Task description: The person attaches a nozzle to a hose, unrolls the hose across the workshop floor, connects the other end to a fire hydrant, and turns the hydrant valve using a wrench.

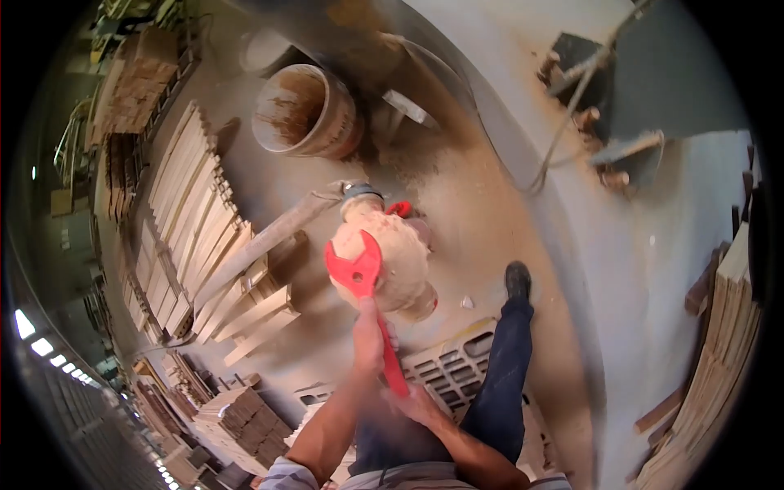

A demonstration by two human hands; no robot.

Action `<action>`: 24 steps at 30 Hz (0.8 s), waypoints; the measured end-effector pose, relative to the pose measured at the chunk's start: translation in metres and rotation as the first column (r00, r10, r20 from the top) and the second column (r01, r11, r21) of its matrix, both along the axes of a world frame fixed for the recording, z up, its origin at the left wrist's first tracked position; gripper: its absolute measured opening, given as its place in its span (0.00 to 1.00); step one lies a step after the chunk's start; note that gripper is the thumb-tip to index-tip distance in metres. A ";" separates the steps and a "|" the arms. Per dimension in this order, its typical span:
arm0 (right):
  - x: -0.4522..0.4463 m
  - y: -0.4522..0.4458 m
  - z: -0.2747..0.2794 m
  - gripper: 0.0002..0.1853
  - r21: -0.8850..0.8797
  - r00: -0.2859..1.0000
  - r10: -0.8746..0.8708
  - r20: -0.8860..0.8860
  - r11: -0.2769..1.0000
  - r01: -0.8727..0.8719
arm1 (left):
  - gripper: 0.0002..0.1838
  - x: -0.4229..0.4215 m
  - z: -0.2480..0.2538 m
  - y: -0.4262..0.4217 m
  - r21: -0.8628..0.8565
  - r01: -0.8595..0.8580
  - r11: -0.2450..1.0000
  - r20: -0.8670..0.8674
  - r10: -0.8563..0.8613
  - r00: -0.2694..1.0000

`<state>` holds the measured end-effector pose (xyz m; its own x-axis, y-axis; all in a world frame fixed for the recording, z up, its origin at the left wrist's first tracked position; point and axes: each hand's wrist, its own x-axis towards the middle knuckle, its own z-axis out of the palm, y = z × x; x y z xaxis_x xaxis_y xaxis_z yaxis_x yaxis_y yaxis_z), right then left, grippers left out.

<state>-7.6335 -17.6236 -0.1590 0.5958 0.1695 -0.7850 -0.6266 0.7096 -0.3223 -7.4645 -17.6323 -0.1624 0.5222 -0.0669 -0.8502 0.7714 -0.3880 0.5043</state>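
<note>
A large red open-ended wrench is held in both my hands, its jaw end pointing away from me. My left hand is closed around the handle just below the head. Lower down, my right hand grips the handle near its end. Beneath the wrench head is a rounded machine body thickly coated in pale dust. I cannot tell whether the jaw touches it. A dusty hose joins its far side at a dark collar, beside a small red part.
A bucket with brown residue stands beyond the machine. Stacked wooden strips lie to the left, and more boards at the right. A plastic grate lies near my leg. A cable hangs at upper right.
</note>
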 end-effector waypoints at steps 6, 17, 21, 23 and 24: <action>-0.010 0.026 -0.021 0.15 0.261 0.975 -0.223 0.006 0.941 0.214 | 0.32 0.000 0.011 -0.011 0.124 -0.031 0.992 -0.023 0.034 0.999; -0.010 0.017 -0.022 0.23 0.231 0.989 -0.074 0.130 0.972 0.042 | 0.30 -0.003 0.005 0.006 0.102 -0.057 0.993 0.079 0.049 0.996; -0.003 -0.030 -0.014 0.25 0.242 0.985 0.018 0.172 0.968 -0.060 | 0.29 -0.004 0.003 0.011 0.097 -0.076 0.992 0.111 0.066 0.992; 0.001 -0.049 -0.011 0.27 0.242 0.981 0.053 0.187 0.965 -0.098 | 0.29 -0.007 0.009 -0.003 0.101 -0.074 0.992 0.115 0.062 0.991; 0.000 -0.045 -0.012 0.27 0.245 0.979 0.057 0.196 0.964 -0.105 | 0.29 -0.008 0.011 -0.007 0.102 -0.070 0.992 0.115 0.058 0.992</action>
<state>-7.6332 -17.6687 -0.1711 0.7027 0.4013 -0.5875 -0.6313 0.7324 -0.2549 -7.4722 -17.6389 -0.1517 0.6146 0.0563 -0.7868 0.7373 -0.3955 0.5476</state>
